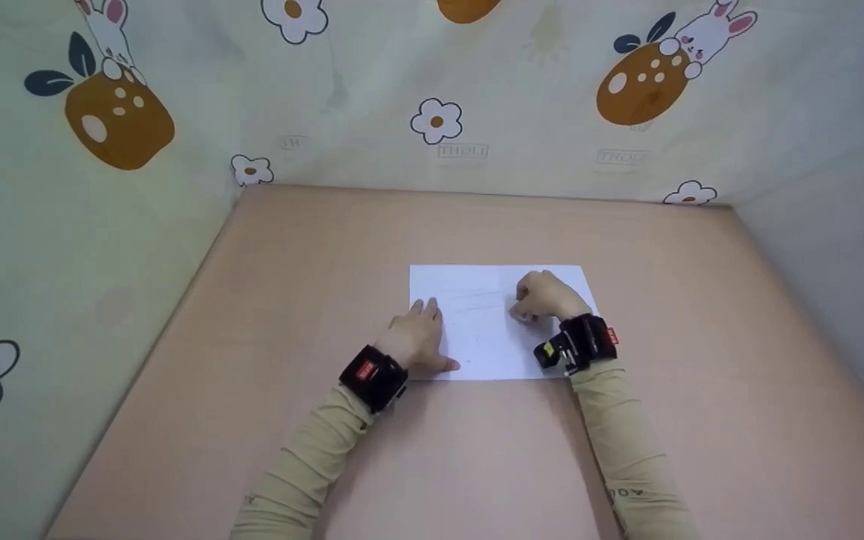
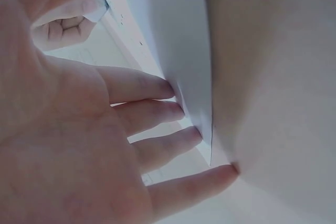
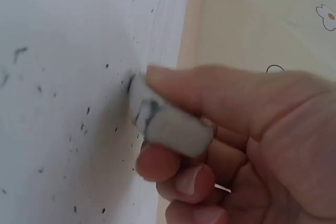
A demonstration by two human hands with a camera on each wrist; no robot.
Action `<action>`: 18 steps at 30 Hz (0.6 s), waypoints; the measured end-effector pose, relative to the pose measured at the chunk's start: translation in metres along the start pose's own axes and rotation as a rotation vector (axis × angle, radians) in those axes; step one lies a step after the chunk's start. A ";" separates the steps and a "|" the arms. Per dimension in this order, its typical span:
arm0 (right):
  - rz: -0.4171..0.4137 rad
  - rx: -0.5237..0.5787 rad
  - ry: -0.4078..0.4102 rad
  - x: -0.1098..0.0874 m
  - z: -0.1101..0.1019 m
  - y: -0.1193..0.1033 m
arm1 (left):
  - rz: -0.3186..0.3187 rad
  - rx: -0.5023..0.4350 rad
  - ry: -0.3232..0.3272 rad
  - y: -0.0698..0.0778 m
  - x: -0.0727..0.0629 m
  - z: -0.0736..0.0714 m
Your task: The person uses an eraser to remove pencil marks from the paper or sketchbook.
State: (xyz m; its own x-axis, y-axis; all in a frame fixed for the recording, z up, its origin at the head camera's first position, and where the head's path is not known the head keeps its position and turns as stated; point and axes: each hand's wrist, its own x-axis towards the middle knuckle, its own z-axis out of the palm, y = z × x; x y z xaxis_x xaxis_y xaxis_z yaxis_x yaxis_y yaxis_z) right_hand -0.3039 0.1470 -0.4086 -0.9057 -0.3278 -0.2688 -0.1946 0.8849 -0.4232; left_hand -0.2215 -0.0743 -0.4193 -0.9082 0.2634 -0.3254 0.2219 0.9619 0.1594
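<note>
A white sheet of paper (image 1: 481, 341) lies on the table with faint grey pencil strokes across its upper middle. My left hand (image 1: 415, 336) rests on its left side, fingers straight and spread, thumb near the bottom edge. In the left wrist view the fingertips touch the paper, and the little finger reaches past its edge. Over the right part of the sheet is my right hand (image 1: 548, 295). Between its thumb and fingers it pinches a white eraser (image 3: 178, 132), whose end is smudged dark and meets the paper. Dark eraser crumbs (image 3: 88, 110) are scattered over the sheet.
The light brown tabletop (image 1: 312, 262) stretches out around the paper. Behind it hangs a pale wall covering (image 1: 372, 82) printed with flowers and rabbits, which also runs along both sides. Black camera straps (image 1: 373, 377) circle both wrists over beige sleeves.
</note>
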 end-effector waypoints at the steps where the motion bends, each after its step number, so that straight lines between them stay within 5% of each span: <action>1: 0.032 0.006 0.030 -0.001 -0.001 0.003 | 0.002 0.001 -0.001 0.000 0.000 0.000; 6: 0.108 -0.043 0.202 0.000 -0.002 0.017 | -0.001 0.010 -0.005 -0.001 0.002 0.001; 12: -0.036 -0.037 0.050 0.004 0.001 0.011 | -0.018 -0.004 -0.006 -0.002 0.002 0.002; 15: -0.015 -0.003 0.007 0.004 0.000 0.013 | -0.015 -0.005 -0.007 -0.001 0.002 0.002; 18: 0.060 0.022 0.085 0.002 -0.002 0.021 | -0.015 0.002 -0.002 0.000 0.001 0.001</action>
State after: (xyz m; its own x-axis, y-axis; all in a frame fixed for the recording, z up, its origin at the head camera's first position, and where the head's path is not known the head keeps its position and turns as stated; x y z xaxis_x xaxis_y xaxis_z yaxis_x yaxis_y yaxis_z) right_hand -0.3103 0.1656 -0.4158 -0.9443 -0.2446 -0.2203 -0.1318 0.8942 -0.4278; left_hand -0.2224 -0.0738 -0.4210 -0.9109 0.2489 -0.3291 0.2090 0.9660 0.1523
